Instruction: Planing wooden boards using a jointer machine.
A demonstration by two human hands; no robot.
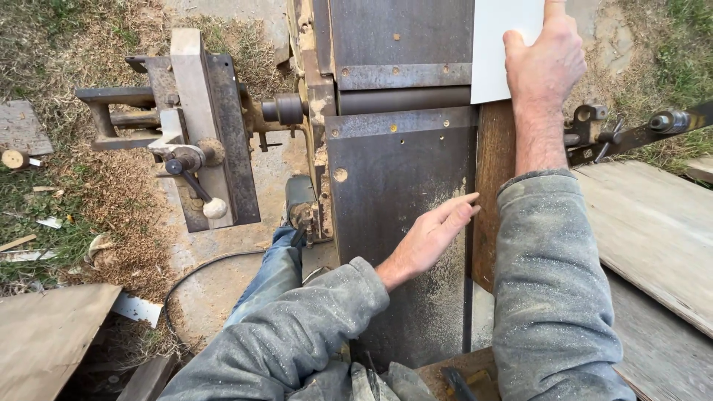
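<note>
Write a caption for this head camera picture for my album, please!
Right hand presses a white board on a rusty metal machine table; left hand rests flat there.

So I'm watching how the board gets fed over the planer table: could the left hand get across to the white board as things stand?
Probably yes. The left hand lies open on the dark table, and only bare metal and the cutter roller lie between it and the white board, which the right hand presses.
</note>
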